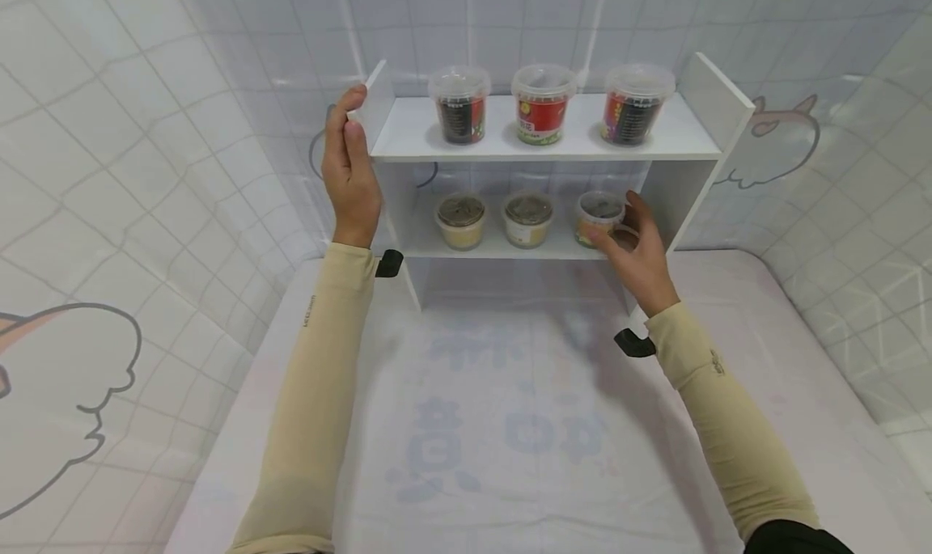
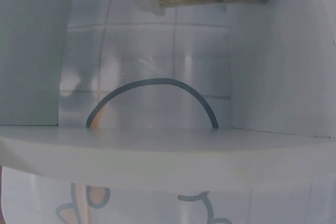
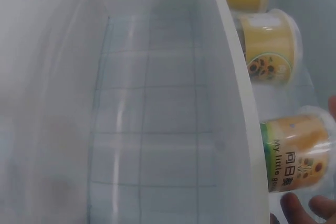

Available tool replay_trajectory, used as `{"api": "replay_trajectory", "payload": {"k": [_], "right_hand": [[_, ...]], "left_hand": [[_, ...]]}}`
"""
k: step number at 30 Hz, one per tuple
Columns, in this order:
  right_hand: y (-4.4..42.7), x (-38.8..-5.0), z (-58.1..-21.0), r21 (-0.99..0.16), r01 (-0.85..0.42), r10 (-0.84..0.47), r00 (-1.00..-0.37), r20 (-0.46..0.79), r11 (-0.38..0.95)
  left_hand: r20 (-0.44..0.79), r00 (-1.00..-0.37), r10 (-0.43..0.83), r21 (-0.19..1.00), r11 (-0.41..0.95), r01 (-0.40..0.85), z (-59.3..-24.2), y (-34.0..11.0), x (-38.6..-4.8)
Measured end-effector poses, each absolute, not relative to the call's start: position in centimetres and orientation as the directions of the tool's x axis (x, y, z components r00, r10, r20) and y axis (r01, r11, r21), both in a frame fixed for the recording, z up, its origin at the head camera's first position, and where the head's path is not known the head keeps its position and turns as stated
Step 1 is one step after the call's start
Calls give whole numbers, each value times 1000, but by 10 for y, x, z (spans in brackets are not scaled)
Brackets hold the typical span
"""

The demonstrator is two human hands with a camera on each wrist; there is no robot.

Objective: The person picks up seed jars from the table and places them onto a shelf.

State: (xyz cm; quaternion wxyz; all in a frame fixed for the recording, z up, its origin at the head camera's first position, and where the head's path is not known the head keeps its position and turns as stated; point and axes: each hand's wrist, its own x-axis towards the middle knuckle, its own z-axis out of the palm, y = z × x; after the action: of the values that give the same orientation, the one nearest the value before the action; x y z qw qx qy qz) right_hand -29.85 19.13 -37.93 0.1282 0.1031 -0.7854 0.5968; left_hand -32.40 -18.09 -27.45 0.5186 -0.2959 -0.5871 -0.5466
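Note:
On the lower level of a white shelf unit (image 1: 546, 159), my right hand (image 1: 641, 255) holds the rightmost small plastic cup (image 1: 599, 214) between thumb and fingers. Its yellow-orange label with sunflowers faces the right wrist view, where a few fingertips (image 3: 296, 211) show beside it. Two similar yellow cups, the middle one (image 1: 527, 219) and the left one (image 1: 461, 221), stand to its left in a row. My left hand (image 1: 353, 170) rests against the unit's left side panel (image 1: 374, 105), its fingers pointing up; in the left wrist view that hand is out of sight.
On the top level stand three taller clear-lidded cups with red and dark labels: left (image 1: 460, 105), middle (image 1: 542, 105) and right (image 1: 635, 105). The unit stands at the back of a table with a white cloth (image 1: 510, 376). Tiled-pattern sheeting (image 1: 182, 133) encloses the sides and back.

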Motion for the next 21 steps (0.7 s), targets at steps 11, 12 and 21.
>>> {"api": "replay_trajectory", "payload": {"k": [11, 12, 21], "right_hand": [[210, -268, -383, -817, -514, -10, -848, 531, 261], [212, -264, -383, -805, -528, -10, -838, 546, 270], [224, -220, -370, -690, -649, 46, -717, 695, 320]], "left_hand": [[898, -408, -163, 436, 220, 873, -274, -190, -312], [887, -433, -159, 460, 220, 860, -275, -192, -310], [886, -448, -124, 434, 564, 702, -326, -221, -296]]}}
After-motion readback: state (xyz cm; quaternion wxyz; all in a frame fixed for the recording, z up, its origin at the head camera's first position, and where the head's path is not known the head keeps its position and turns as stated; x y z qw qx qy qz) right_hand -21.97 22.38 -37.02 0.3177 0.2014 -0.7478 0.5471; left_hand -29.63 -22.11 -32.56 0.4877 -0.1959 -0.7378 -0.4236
